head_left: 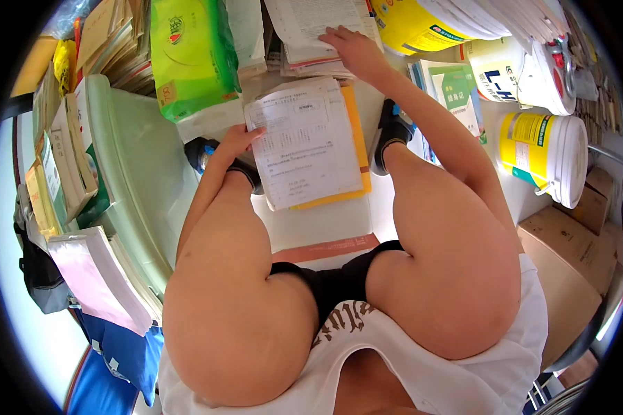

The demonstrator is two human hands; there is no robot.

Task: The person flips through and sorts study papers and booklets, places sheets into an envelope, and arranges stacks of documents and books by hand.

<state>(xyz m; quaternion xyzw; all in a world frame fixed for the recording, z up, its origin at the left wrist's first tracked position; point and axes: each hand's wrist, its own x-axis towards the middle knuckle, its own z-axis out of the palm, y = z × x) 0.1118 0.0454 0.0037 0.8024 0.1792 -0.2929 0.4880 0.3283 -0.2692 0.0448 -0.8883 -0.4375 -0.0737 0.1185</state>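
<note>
My left hand (238,142) is at the left edge of a stack of printed sheets (304,152), its thumb on top and its fingers at the edge. A yellow-orange folder or envelope (356,142) shows beneath the sheets at the right. My right hand (358,54) lies with fingers spread on another pile of papers (318,21) farther forward. What is under its palm is hidden.
A green tissue pack (194,55) stands at the front left, beside a pale green bin (142,166) and stacked books (69,159). At right are booklets (453,93), white-and-yellow buckets (547,155) and a cardboard box (567,249). My feet flank the sheets.
</note>
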